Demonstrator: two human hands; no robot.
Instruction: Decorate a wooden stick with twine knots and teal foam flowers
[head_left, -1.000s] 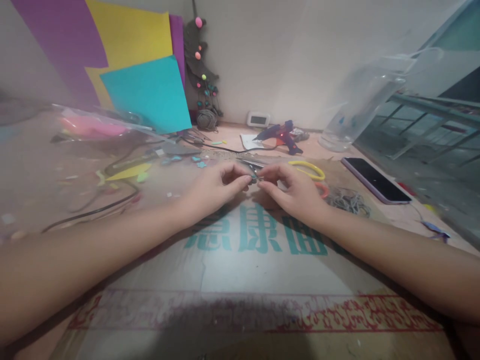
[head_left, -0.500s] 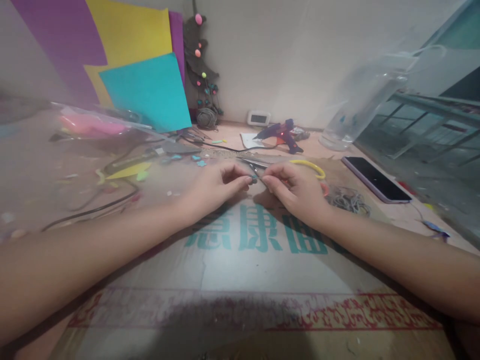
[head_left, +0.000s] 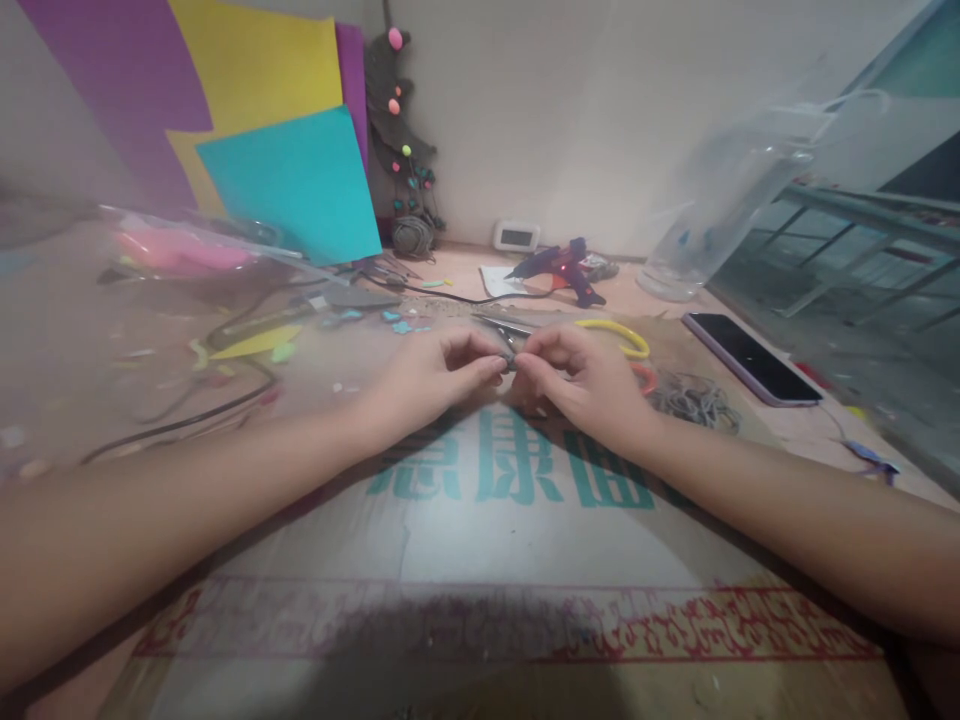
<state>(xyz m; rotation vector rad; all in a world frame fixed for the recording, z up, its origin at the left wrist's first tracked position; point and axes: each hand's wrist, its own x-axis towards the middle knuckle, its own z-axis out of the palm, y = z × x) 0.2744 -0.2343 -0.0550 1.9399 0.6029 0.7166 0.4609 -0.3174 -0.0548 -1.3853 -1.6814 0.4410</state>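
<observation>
In the middle of the view my left hand (head_left: 457, 370) pinches a small dark grey-green piece (head_left: 511, 361) between thumb and fingertips. My right hand (head_left: 581, 375) is closed in a pinch against the same piece, its fingertips almost touching those of the left. The fingers cover most of the piece, so its kind cannot be made out. Just behind the hands lie scissors (head_left: 613, 328) with a yellow and an orange handle loop, blades pointing left. A tangle of grey cord (head_left: 697, 402) rests to the right of my right hand.
Under my arms is a cardboard sheet (head_left: 510, 550) with green printed characters. A glue gun (head_left: 559, 268) and small white display (head_left: 517, 236) stand behind. A phone (head_left: 752, 358) and clear bottle (head_left: 694, 240) are right. Coloured sheets (head_left: 296, 185), scraps and a cable (head_left: 184, 425) lie left.
My right fingertips have moved slightly left, closing the small gap to the left fingertips at the dark piece. The left hand has stayed nearly still.
</observation>
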